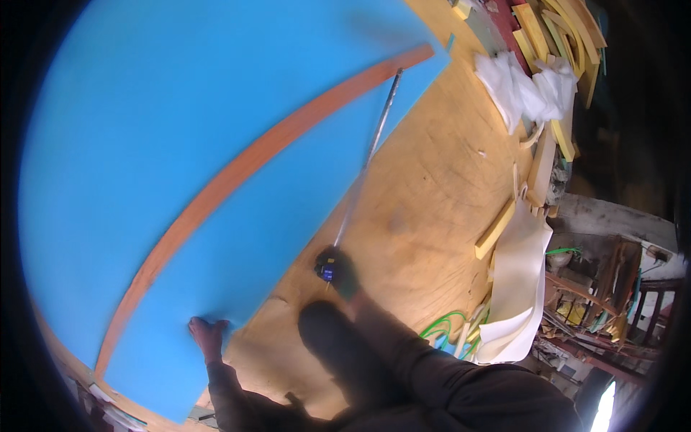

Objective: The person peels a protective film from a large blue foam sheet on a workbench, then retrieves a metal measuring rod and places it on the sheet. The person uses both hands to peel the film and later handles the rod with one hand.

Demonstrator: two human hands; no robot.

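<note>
My right hand (347,276) is closed around a dark tape measure (326,271) with a blue patch. Its metal blade (378,129) runs out across the sheet's edge, and the far end meets a long reddish-brown wooden strip (241,173). That strip lies on a large blue sheet (266,223) and looks bowed in this view. Near the sheet's close edge, my left hand (207,337) rests on the blue surface, thumb apart from the fingers, holding nothing. Shadow dims the right hand's fingers.
Beneath the sheet is a tan wooden board (417,209). Crumpled white plastic (529,90) and yellow foam-like strips (565,32) lie at the far right. A curled white sheet (515,281) hangs along the right side, beside green cord (444,324) and heaped scrap (590,309).
</note>
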